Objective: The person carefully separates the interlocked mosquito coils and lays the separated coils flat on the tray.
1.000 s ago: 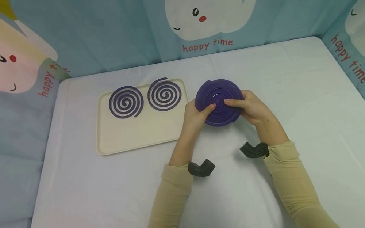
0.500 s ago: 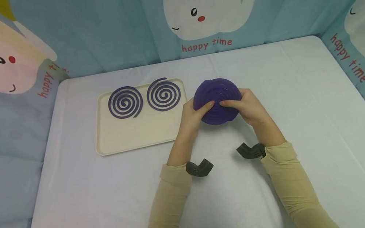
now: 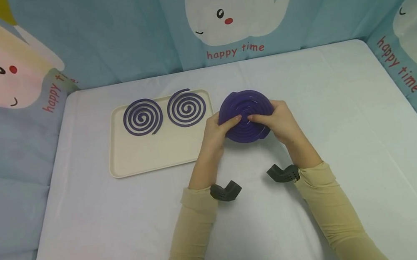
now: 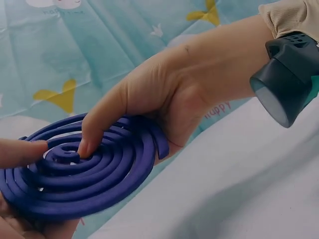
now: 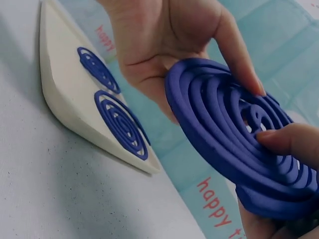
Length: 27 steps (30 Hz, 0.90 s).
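Left hand, right hand pinch purple coil; 2 purple spirals on cream tray.

The white table bears a cream tray.

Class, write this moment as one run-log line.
left hand: grips purple spiral disc; right hand: grips same disc; tray: two purple spirals

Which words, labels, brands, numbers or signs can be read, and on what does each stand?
"happy time": blue curtain, back side.
"happy time": curtain, right side.
"happy ti...e": curtain, left side, partly hidden.
"...e": curtain, lower left; cut off, preceding letter unclear.
"happy", "happy ti": curtain, wrist views; print at the left view's top is too faint.
No text is readable on the purple spirals or tray.
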### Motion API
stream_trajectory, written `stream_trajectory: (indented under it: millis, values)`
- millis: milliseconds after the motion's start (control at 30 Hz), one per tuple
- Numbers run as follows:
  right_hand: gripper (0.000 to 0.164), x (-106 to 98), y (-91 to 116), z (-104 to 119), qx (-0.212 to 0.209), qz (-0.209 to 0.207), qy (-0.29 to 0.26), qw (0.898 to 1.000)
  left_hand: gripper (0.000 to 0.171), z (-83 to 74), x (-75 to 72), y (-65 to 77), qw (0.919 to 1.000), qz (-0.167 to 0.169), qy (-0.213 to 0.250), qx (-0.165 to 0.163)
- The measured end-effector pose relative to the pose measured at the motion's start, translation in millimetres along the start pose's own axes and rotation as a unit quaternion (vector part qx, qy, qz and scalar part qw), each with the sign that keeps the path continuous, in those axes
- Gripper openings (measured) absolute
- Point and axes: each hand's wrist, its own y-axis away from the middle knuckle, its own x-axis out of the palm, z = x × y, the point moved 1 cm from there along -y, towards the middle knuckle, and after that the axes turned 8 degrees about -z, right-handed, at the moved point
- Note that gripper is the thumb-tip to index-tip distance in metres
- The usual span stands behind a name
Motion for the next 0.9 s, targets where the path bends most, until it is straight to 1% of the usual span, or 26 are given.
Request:
stream_trajectory:
  millis: [100,167,200,267,367,433,467,533,600,633,700,833,900]
  values:
    - [0.022,-0.3,-1.5,-1.0,0.015,0.02,-0.052,0.998,0.033,0.3,-3.8,-1.1,0.9986,0.016,0.047,-0.017]
    - [0.025,-0.9,-2.3,-2.3,0.031,0.043,-0.101,0.993,0.03,0.1,-6.1,-1.5,0.995,0.033,0.091,-0.027]
    - [0.029,-1.4,-2.5,-3.0,0.039,0.056,-0.125,0.99,0.029,-0.1,-7.1,-1.8,0.9921,0.04,0.115,-0.03]
    - [0.034,-2.7,-2.8,-4.6,0.047,0.08,-0.163,0.982,0.034,-0.6,-8.2,-2.3,0.9848,0.058,0.16,-0.035]
    - [0.032,-5.5,-2.8,-7.8,0.048,0.106,-0.21,0.971,0.039,-1.1,-8.5,-3.2,0.9709,0.081,0.221,-0.046]
    - [0.025,-7.2,-2.9,-10.2,0.048,0.124,-0.242,0.961,0.042,-1.4,-8.4,-2.7,0.9643,0.084,0.243,-0.062]
    - [0.021,-7.8,-2.7,-10.9,0.048,0.132,-0.254,0.957,0.042,-1.5,-8.3,-2.4,0.9624,0.086,0.249,-0.066]
    - [0.013,-8.3,-2.4,-11.9,0.051,0.144,-0.275,0.949,0.043,-1.4,-8.3,-1.8,0.9604,0.089,0.254,-0.073]
    - [0.01,-8.1,-1.7,-11.4,0.052,0.151,-0.283,0.946,0.046,-1.2,-8.9,-1.0,0.9614,0.096,0.248,-0.072]
    - [0.01,-7.9,-1.4,-10.9,0.052,0.151,-0.283,0.946,0.047,-1.2,-9.1,-0.7,0.9617,0.103,0.245,-0.067]
    - [0.014,-7.1,-0.7,-8.5,0.051,0.144,-0.272,0.95,0.048,-1.1,-10.0,-0.2,0.962,0.116,0.241,-0.057]
    - [0.025,-6.3,0.9,-0.9,0.026,0.101,-0.221,0.97,0.044,-0.5,-13.8,-0.1,0.9613,0.113,0.246,-0.048]
    - [0.028,-6.0,2.1,3.7,0.012,0.077,-0.188,0.979,0.035,0.7,-16.2,-1.0,0.9603,0.106,0.253,-0.047]
